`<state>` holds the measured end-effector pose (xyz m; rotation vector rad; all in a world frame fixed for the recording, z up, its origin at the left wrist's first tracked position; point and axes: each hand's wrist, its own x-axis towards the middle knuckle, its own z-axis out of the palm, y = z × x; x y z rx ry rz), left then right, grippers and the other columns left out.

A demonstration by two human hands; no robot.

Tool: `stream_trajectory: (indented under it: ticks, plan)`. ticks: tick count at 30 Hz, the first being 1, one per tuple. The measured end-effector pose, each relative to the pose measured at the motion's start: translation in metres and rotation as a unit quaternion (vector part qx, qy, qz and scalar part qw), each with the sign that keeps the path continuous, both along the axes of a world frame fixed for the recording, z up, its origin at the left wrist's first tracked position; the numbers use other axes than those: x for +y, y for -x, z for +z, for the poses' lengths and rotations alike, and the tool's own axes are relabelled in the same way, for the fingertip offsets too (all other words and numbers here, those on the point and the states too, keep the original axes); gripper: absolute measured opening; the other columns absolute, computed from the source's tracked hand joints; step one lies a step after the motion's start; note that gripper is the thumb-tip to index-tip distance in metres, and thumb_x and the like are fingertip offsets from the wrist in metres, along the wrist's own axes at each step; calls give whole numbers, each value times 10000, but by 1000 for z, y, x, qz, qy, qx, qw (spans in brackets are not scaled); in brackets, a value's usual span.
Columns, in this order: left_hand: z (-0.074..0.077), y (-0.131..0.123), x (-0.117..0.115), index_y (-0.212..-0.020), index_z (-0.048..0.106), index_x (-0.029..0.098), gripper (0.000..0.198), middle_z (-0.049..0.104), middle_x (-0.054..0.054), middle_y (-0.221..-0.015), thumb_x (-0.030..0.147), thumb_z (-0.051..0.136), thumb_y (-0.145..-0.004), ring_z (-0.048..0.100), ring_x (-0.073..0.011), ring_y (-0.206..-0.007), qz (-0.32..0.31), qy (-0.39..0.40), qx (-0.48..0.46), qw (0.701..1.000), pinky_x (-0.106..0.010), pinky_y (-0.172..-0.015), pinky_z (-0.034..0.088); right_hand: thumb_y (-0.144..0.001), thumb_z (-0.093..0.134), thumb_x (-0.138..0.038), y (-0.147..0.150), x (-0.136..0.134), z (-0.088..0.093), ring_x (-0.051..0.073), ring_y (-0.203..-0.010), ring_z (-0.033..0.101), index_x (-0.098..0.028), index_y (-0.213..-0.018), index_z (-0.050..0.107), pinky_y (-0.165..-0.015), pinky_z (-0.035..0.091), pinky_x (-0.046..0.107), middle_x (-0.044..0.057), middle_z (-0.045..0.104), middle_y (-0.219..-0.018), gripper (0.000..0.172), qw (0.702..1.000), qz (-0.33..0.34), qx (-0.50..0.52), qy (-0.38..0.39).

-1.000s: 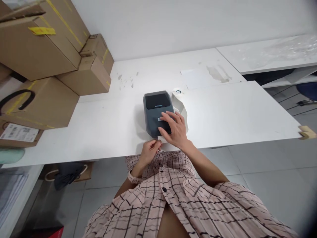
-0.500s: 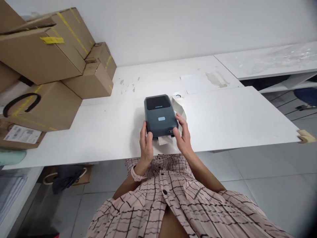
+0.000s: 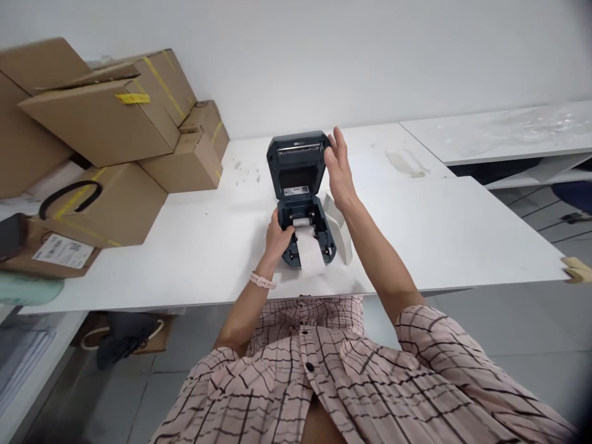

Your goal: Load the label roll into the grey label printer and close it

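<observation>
A dark label printer (image 3: 285,246) stands on the white table with its lid (image 3: 274,166) raised, so the inside shows. A white paper strip (image 3: 311,254) runs from a small roll in the printer out over its front edge. My left hand (image 3: 277,237) clasps the left side of the printer's base, thumb over the rim. Higher up, my right hand (image 3: 341,169) is at the lid's right edge, thumb in front and fingers reaching up beside and behind it. Next to the printer, on its right, lies a loose curled strip of white backing paper (image 3: 346,243).
Stacked cardboard boxes (image 3: 106,126) fill the left of the white table (image 3: 430,234). A black curved strap (image 3: 69,191) and a greenish roll (image 3: 30,288) are near them. Clear plastic (image 3: 546,126) lies on the far-right surface. A brown piece (image 3: 577,270) covers the table's right corner.
The printer's lid has swung up and open. My right hand has risen with it from the front right corner; my left hand has shifted up along the base's left side.
</observation>
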<state>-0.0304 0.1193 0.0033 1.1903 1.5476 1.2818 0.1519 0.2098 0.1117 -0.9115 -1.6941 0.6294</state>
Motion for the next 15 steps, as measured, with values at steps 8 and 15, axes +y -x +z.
stream_trajectory:
  ticks: [8, 15]
  plan:
    - [-1, -7, 1, -1524, 442, 218, 831, 566, -162, -1532, 194, 729, -745, 466, -371, -1487, 30, 3, 39, 999, -539, -1234, 351, -1053, 354, -360, 18, -18, -24, 396, -1309, 606, -160, -1410, 603, -1134, 430, 608, 211, 681, -1338, 479, 955, -3, -297, 10]
    - [-2, -7, -4, -1604, 330, 220, 892, 618, -159, -1497, 165, 675, -783, 574, -334, -1404, 50, -8, 59, 997, -528, -1197, 399, -774, 696, -106, 31, -10, -66, 331, -1042, 735, -198, -714, 731, -1227, 284, 573, 111, 764, -746, 115, 883, 125, -450, 53]
